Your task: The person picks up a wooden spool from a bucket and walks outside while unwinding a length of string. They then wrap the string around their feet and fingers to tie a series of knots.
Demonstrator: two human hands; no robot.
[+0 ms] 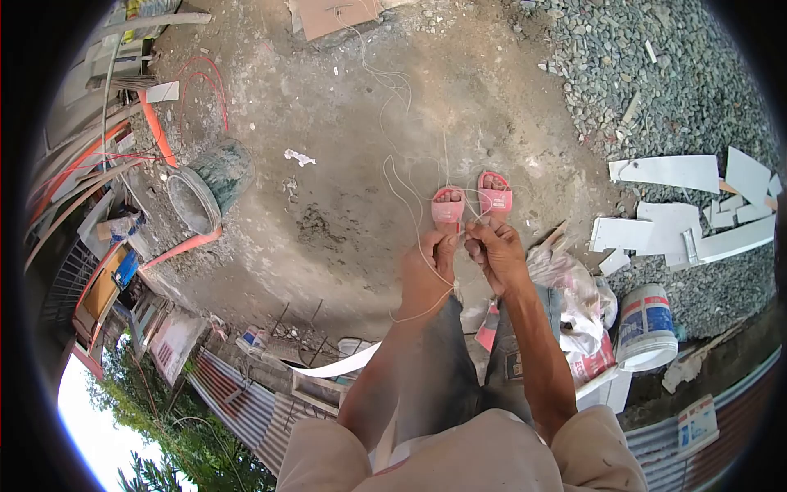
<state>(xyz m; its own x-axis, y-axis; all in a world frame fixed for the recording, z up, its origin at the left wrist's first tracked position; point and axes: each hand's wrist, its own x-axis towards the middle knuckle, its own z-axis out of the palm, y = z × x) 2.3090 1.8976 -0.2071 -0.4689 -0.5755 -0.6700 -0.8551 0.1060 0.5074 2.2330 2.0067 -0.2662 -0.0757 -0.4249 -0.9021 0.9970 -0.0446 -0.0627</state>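
Observation:
A thin pale string (395, 176) runs in loose loops over the ground and up to my hands. My left hand (430, 261) is closed, thumb and fingers pinched on the string; one loop hangs across its wrist. Just beside it, my right hand (498, 252) is also closed, its thumb and forefinger pinching the string. The two hands are close together in front of my legs, above my feet in pink slides (494, 197). The exact spot where the string passes between the fingers is too small to make out.
A dirty bucket (194, 203) lies tipped at the left. Gravel (648, 82) covers the right, with white board offcuts (668, 172) on it. A paint bucket (648, 320) and a plastic sack (574, 299) are near my right leg. A brown board (334, 16) lies ahead.

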